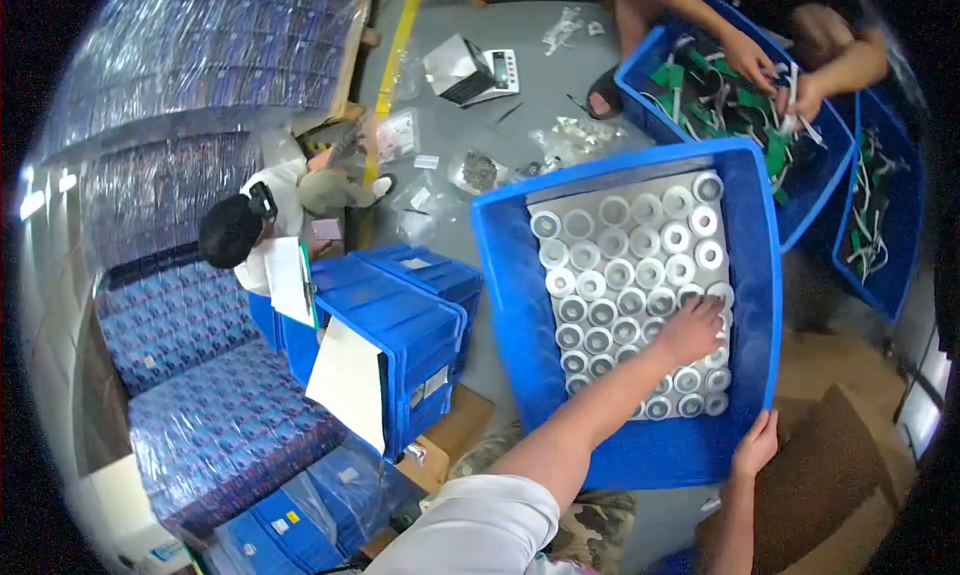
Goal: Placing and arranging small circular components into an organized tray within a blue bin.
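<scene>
A deep blue plastic bin [640, 453] stands tilted before me. Inside it, rows of white ring-shaped parts [613, 211] with round centres sit on a pale grey sheet. My left hand [692, 331] reaches into the bin over the right side of the rows. Its fingers are bent down and close together at the white parts; the fingertips and whatever is between them are hidden. At the bin's lower right corner, my right hand [757, 443] grips the rim, fingers wrapped over the edge.
On the right, another person's hands [800, 97] handle white pieces above a blue bin [650, 70] of green and white parts. A crouching person [270, 200] is at the left, beside stacked blue bins [400, 310]. Wrapped pallets [220, 55], a scale [505, 73] and plastic bags [478, 171] lie beyond.
</scene>
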A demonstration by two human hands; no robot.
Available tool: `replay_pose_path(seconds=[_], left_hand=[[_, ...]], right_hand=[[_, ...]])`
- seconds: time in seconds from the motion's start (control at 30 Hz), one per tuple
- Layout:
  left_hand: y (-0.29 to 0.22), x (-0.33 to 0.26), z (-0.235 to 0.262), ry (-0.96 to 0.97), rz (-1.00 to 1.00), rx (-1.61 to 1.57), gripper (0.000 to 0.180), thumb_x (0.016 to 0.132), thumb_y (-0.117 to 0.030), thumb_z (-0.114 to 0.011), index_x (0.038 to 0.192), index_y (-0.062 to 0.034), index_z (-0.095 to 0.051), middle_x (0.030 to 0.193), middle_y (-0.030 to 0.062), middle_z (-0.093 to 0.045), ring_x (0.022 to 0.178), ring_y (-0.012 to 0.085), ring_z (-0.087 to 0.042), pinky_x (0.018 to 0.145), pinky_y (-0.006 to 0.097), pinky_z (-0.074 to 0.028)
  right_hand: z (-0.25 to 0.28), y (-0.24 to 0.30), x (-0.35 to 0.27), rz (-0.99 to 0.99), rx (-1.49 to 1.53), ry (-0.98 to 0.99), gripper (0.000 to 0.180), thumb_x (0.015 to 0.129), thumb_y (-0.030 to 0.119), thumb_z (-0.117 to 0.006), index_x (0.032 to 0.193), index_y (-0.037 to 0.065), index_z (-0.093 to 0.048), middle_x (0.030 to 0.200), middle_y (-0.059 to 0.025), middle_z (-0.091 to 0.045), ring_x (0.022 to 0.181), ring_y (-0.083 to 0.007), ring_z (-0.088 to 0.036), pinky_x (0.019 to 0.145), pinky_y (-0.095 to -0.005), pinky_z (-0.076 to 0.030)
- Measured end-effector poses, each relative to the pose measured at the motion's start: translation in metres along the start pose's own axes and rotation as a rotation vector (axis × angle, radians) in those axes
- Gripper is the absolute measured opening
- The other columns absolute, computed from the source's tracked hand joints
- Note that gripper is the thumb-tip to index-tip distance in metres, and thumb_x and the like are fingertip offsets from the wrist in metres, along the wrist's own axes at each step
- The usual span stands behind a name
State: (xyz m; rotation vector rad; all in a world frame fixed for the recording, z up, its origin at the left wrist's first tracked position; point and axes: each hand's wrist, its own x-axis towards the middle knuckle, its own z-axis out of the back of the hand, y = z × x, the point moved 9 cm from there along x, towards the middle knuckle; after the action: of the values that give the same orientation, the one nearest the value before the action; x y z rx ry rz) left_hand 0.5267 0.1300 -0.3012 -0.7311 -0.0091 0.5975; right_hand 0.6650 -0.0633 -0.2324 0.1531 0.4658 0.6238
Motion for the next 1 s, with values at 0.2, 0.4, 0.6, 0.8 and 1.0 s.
replay_pose_path(seconds=[0.2,0.4,0.6,0.8,1.0], left_hand=[[0.005,-0.010,0.025,-0.087,0.093,-0.190,0.044,0.081,-0.032,-0.055,0.106,0.0034,-0.056,0.126,0.0191,-0.047,0.121,0.0328,-0.040,0.102,0.044,-0.028],[0.033,-0.059,0.045,0.064,0.209,-0.260,0.035,0.083,-0.031,-0.053,0.096,0.0011,-0.056,0.105,0.0195,-0.056,0.105,0.0342,-0.051,0.086,0.044,-0.042],[0.023,-0.050,0.014,-0.047,0.301,-0.843,0.029,0.084,-0.026,-0.057,0.109,-0.0097,-0.057,0.089,0.0142,-0.062,0.082,0.0282,-0.061,0.071,0.040,-0.048],[0.063,-0.071,-0.008,-0.115,0.960,-1.597,0.040,0.089,-0.038,-0.050,0.113,-0.0066,-0.053,0.090,0.0056,-0.058,0.085,0.0159,-0.057,0.070,0.031,-0.048],[0.069,0.005,0.020,-0.012,0.744,-0.690,0.057,0.081,-0.030,-0.057,0.131,-0.0114,-0.038,0.099,0.0171,-0.061,0.081,0.0312,-0.061,0.072,0.040,-0.048]], right_hand=[[0.005,-0.008,0.019,0.058,0.411,0.121,0.040,0.095,0.026,-0.041,0.119,-0.005,-0.046,0.116,-0.0194,-0.053,0.105,-0.0284,-0.051,0.092,-0.0349,-0.037],[0.009,0.167,0.096,0.256,0.781,0.237,0.041,0.092,0.022,-0.048,0.127,0.002,-0.041,0.122,-0.0166,-0.051,0.112,-0.0251,-0.049,0.095,-0.0342,-0.036],[0.032,0.181,0.142,0.167,0.175,-0.005,0.036,0.089,0.030,-0.052,0.114,0.004,-0.052,0.095,-0.0162,-0.063,0.085,-0.0275,-0.061,0.077,-0.0350,-0.045],[0.012,0.214,0.127,0.168,0.009,0.012,0.032,0.086,0.037,-0.054,0.101,0.010,-0.053,0.080,-0.0212,-0.061,0.076,-0.0414,-0.058,0.065,-0.0472,-0.045],[0.027,0.203,0.131,0.166,-0.025,-0.018,0.029,0.086,0.037,-0.052,0.098,0.011,-0.053,0.075,-0.0193,-0.062,0.069,-0.0393,-0.059,0.061,-0.0472,-0.046]])
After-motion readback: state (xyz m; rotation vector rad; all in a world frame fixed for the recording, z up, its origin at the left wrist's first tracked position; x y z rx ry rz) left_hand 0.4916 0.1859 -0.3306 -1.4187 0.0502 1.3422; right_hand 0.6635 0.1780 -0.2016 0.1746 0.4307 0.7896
